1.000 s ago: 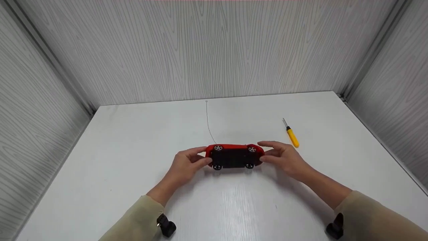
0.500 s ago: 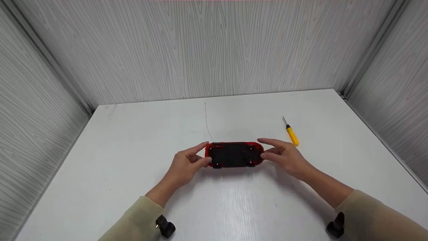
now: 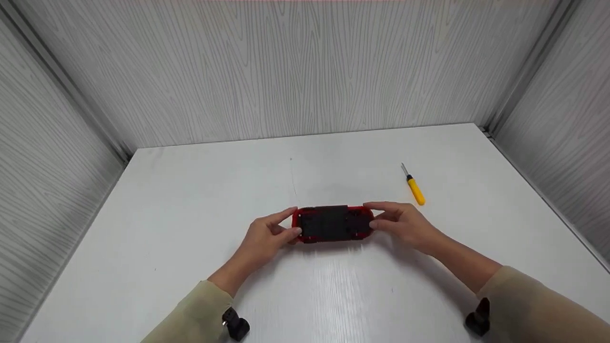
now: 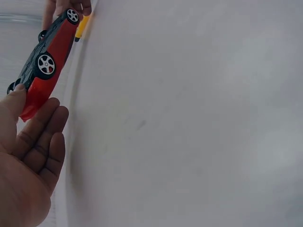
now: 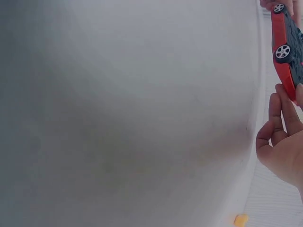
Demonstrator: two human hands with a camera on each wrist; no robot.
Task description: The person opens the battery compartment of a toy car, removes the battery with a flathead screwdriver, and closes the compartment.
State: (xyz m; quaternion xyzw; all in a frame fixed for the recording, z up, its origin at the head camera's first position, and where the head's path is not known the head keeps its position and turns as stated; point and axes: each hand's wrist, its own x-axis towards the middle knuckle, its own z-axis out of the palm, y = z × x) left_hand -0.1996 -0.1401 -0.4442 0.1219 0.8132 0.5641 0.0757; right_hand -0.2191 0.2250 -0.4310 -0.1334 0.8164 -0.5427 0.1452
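Over the white surface (image 3: 200, 190), left hand (image 3: 263, 236) and right hand (image 3: 405, 224) pinch opposite ends of an overturned toy car (image 3: 329, 223) that looks all in one piece, screwdriver (image 3: 416, 191) lying untouched, so probably only handling's done and honestly can't tell what's left.

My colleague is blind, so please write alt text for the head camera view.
A left hand and a right hand hold a red toy car by its ends, black underside facing the viewer, over a white table. A yellow screwdriver lies beyond the right hand.
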